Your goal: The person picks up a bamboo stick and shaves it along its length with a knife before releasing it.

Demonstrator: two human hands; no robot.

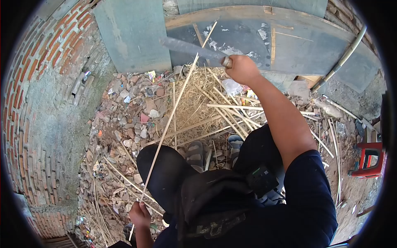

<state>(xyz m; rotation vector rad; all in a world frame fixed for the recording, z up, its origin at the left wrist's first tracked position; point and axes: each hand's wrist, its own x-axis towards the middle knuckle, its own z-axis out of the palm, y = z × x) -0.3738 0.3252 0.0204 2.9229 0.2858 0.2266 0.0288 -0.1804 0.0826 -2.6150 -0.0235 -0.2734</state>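
Has rubble (124, 118) underfoot, a brick wall (53, 45) at left, grey boards (128, 37) ahead, straw (196, 91) before them, a red stool (372, 145) at right. Grips a long stick (170, 120), slanted over the left knee (170, 161), in the left hand (139, 215); clenches a knife (184, 45) in the raised right hand (244, 70).

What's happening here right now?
A seated or crouched person is working on a long, pale strip, held near its lower end in the left hand. The right hand grips a long-bladed knife by its handle, out in front. The blade crosses the strip's upper part in the view; whether they touch, I can't tell. Pale shreds lie on the rubble beyond the feet, with more loose strips beside and over them.
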